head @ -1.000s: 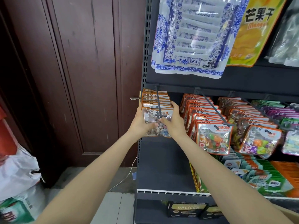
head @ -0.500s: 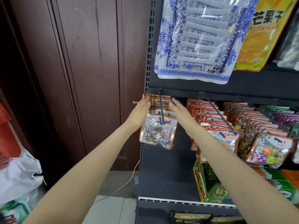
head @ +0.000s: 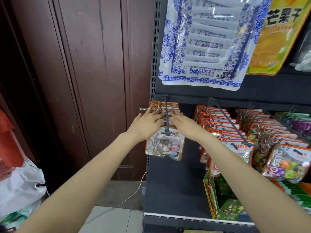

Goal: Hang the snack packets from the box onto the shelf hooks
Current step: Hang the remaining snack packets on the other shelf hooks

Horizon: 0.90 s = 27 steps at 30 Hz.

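While both hands press flat:
Left hand: fingers straight, left of hook.
Right hand: straight, right.
Packets: hook runs rearward between hands.

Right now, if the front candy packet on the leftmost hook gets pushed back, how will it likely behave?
The front candy packet hangs from the leftmost hook by its top only, so it would probably swing. Its film looks thin and crinkled: likely floppy and light. The small loose candies inside may shift.
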Tool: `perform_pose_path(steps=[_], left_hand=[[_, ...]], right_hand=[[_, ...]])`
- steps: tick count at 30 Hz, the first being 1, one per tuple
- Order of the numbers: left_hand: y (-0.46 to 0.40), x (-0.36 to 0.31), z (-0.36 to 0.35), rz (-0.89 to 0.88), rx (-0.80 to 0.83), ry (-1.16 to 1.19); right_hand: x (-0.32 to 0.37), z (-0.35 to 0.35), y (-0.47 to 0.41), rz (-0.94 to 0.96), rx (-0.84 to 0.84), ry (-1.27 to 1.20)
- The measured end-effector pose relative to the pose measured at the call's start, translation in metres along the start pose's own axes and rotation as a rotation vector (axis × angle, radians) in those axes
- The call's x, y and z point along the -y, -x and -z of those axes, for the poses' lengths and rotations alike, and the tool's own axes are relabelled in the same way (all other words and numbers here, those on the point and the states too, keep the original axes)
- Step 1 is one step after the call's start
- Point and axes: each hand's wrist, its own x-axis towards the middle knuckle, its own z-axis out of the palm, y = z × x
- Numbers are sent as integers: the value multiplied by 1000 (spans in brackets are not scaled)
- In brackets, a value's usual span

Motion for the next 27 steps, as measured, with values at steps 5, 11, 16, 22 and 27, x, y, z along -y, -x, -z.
perform_pose_path(steps=[5, 11, 16, 22, 27], left_hand=[[-31, -2, 12, 142, 34, 248], [-44, 2, 12, 112, 50, -41], [-60, 7, 15, 72, 87, 3], [-65, 8, 12, 157, 78, 70], [-77, 10, 11, 182, 138, 95]], right_hand=[[6, 13, -21, -103, -15, 27], [4, 19, -41, -123, 27, 234], [9, 17, -55, -147, 37, 264], [-1, 22, -85, -146, -9, 410], [-3, 17, -87, -99, 78, 387]])
